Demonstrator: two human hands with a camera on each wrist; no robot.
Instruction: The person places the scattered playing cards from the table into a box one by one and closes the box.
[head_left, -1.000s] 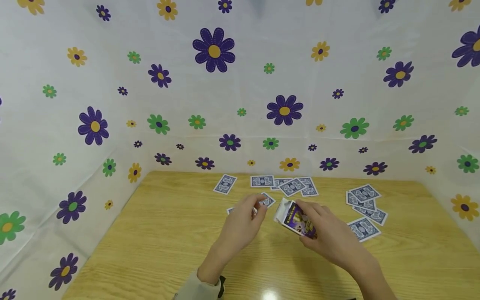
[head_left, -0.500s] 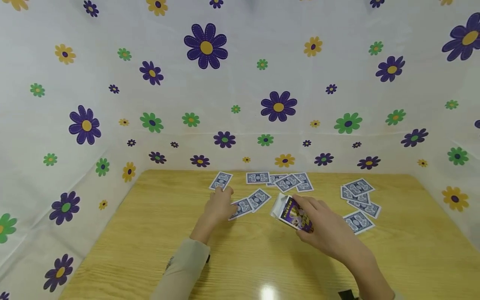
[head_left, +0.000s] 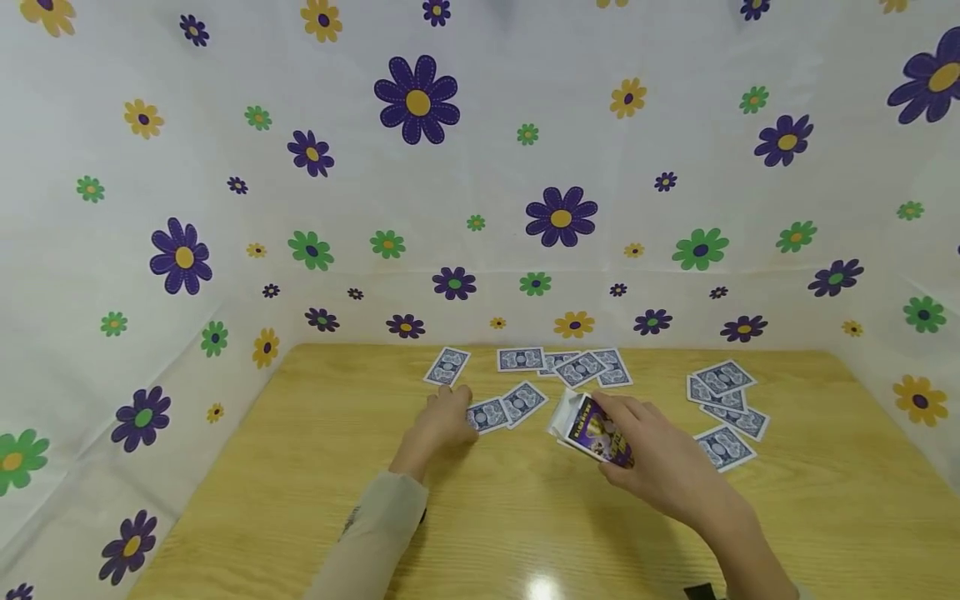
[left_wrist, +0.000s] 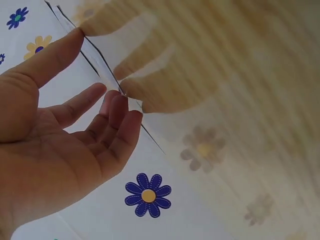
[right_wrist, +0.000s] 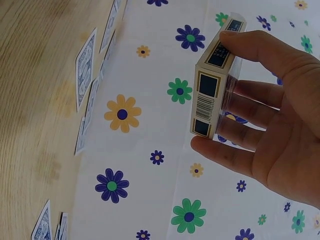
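In the head view my left hand (head_left: 442, 418) is at the left end of a blue-backed playing card (head_left: 491, 415), lying flat and overlapped by a second card (head_left: 525, 402). The left wrist view shows its thumb at a card edge, fingers bent, and a white card corner (left_wrist: 135, 104) between the fingertips. My right hand (head_left: 667, 454) holds a purple card box (head_left: 600, 433) above the table, tilted, its white flap open toward the left. In the right wrist view its thumb is on the box's narrow side (right_wrist: 205, 100), fingers around the other side.
Another card (head_left: 447, 367) lies beyond my left hand. Several overlapping cards (head_left: 581, 369) lie at the back middle, and several more (head_left: 723, 379) at the right, all on the wooden table (head_left: 300, 467). A flowered white cloth (head_left: 480, 167) walls the back and sides.
My left hand has moved from above the middle cards leftward, down to the left end of the nearer card, then slightly nearer. The right hand and card box stay almost in place.
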